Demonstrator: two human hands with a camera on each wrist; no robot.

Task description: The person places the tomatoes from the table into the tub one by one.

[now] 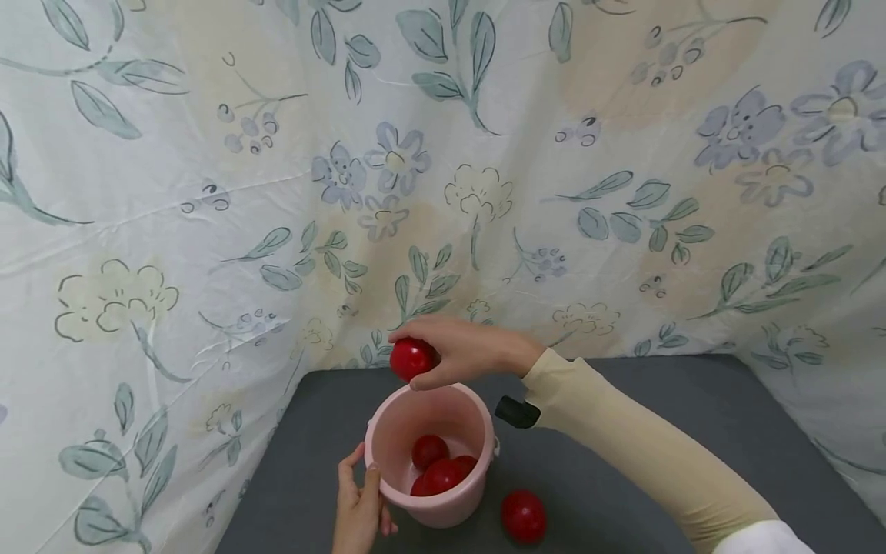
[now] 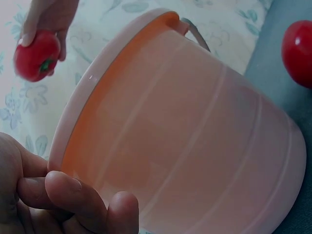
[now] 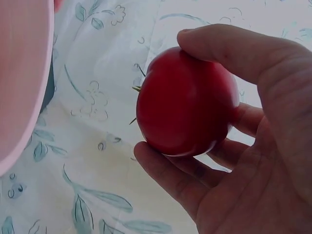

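A red tomato (image 1: pixel 411 358) with a green stem end is gripped between the thumb and fingers of my right hand (image 1: pixel 465 351), above the far rim of a pink bucket (image 1: pixel 443 512). In the right wrist view the tomato (image 3: pixel 187 105) fills the grasp, apart from the bucket (image 3: pixel 22 83). My left hand (image 1: pixel 360 504) holds the bucket's near-left rim, thumb on one side and fingers on the other. Inside the bucket lie several red tomatoes (image 1: pixel 443 475), partly overlapping. One more tomato (image 1: pixel 524 516) sits on the table, right of the bucket.
The dark grey table (image 1: pixel 588 477) extends under and around the bucket. A floral cloth (image 1: pixel 484 192) hangs behind and along both sides. On the right forearm, a black device (image 1: pixel 517 412) sits near the sleeve cuff. The bucket's handle (image 2: pixel 197 35) shows at its rim.
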